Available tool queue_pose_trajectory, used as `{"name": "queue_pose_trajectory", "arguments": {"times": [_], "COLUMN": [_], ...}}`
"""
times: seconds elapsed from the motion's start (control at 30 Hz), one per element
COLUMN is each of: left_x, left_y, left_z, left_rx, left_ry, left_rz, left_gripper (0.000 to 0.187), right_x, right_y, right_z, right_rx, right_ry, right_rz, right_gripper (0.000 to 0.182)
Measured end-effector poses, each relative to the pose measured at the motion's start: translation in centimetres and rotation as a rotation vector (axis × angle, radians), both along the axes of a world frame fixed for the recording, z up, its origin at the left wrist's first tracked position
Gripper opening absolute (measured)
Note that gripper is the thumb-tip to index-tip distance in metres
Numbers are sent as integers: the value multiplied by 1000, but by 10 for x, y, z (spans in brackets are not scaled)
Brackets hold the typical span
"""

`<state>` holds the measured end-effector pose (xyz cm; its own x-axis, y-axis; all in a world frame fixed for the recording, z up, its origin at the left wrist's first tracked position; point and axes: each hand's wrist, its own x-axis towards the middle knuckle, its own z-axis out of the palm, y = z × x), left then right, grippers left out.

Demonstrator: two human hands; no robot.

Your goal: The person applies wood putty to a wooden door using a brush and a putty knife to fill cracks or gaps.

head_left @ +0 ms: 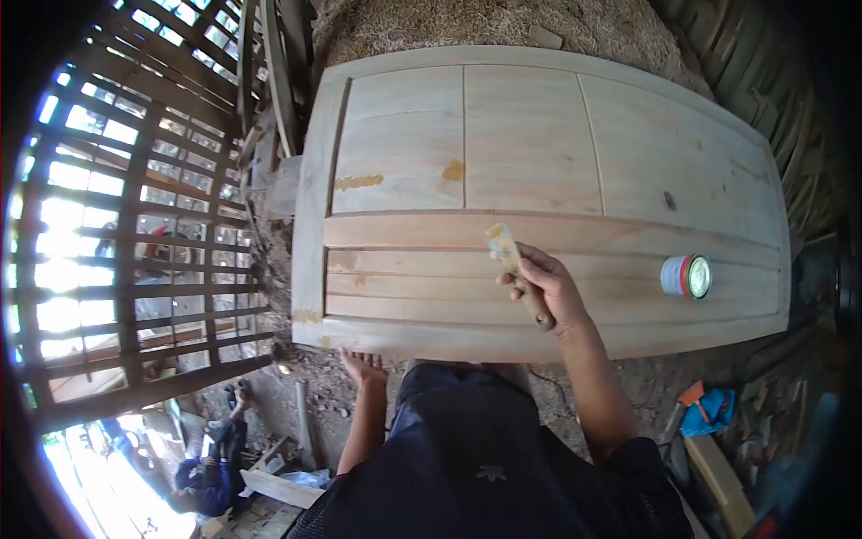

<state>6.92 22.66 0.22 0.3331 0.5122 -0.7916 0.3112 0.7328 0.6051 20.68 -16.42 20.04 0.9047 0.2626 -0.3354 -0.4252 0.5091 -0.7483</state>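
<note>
A large pale wooden door panel (530, 144) lies flat in front of me, with yellowish filler patches on its left part. My right hand (548, 292) is closed round the wooden handle of a putty knife (503, 247), held over the lower middle of the panel. Pale paste coats its blade, which points up and left. At the panel's near left edge is my left hand (363, 366), its fingers apart and nothing in it. An open tin (686, 276) with a red and white side stands on the right part of the panel.
A wooden slatted wall (144, 189) rises at the left. Another person (211, 476) is at the lower left, near some boards. At the lower right lie a blue bag (709, 410), an orange scraper (691, 393) and a timber (721, 485). Shavings cover the ground beyond the panel.
</note>
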Motion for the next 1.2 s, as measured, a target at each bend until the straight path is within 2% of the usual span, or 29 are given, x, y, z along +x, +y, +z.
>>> {"name": "queue_pose_trajectory", "arguments": {"times": [0.03, 0.1, 0.13, 0.17, 0.2, 0.27, 0.33, 0.4, 0.47, 0.6, 0.67, 0.73, 0.8, 0.87, 0.93, 0.97, 1.03, 1.07, 1.13, 1.17, 1.2], "left_x": [-6, -8, -17, -17, -20, -21, -21, -9, -12, -12, -14, -4, 5, 11, 22, 24, 31, 39, 46, 55, 62], "left_y": [0, -12, -7, -19, -17, -8, 3, -8, 10, 60, 92, 112, 147, 179, 200, 210, 223, 227, 232, 230, 229], "left_z": [-1, 17, 8, 27, 23, 21, 22, 68, 81, 58, 41, 44, 32, 26, 27, 24, 22, 22, 24, 26, 30], "left_rx": [6, 15, 43, 102, 164, 302, 489, 565, 472, 494, 489, 217, 68, -328, -426, -524, -672, -700, -742, -743, -767], "left_ry": [0, 76, 53, 45, 56, 102, 52, 33, 46, 37, 81, 2, 8, -87, -42, -84, -71, -50, 12, 80, 101], "left_rz": [2, 61, 15, 7, 9, -30, -36, 46, -80, -57, -112, -37, -55, 8, 13, -11, 16, 18, -13, 70, 73], "left_gripper": [94, 92, 91, 91, 87, 77, 64, 57, 92, 90, 91, 93, 94, 101, 103, 103, 106, 106, 108, 110, 110], "right_x": [-13, -37, -49, -62, -73, -89, -99, -95, -86, -34, 0, 39, 79, 121, 159, 181, 212, 227, 241, 239, 235], "right_y": [-6, -24, -32, -38, -41, -50, -48, -38, -24, 36, 79, 112, 165, 205, 228, 237, 263, 272, 286, 293, 304], "right_z": [-1, -16, -23, -28, -29, -55, -58, -61, -59, -37, -20, -35, -24, -34, -82, -87, -99, -109, -132, -137, -135], "right_rx": [-53, -97, -95, -98, -140, -66, -98, -103, -126, -110, -245, -375, -545, -838, -1383, -1413, -1670, -1693, -1638, -1661, -1791], "right_ry": [0, -33, -17, 36, 99, 159, 184, 198, 219, 190, 119, 34, 12, 41, -432, -417, -493, -472, -649, -631, -504], "right_rz": [-22, -52, -91, -134, -186, -252, -284, -266, -250, -213, -117, 55, 47, 160, 175, 187, 296, 316, 145, 165, 383], "right_gripper": [42, 43, 43, 43, 47, 47, 46, 46, 46, 44, 42, 44, 39, 35, 30, 30, 29, 29, 20, 20, 21]}}
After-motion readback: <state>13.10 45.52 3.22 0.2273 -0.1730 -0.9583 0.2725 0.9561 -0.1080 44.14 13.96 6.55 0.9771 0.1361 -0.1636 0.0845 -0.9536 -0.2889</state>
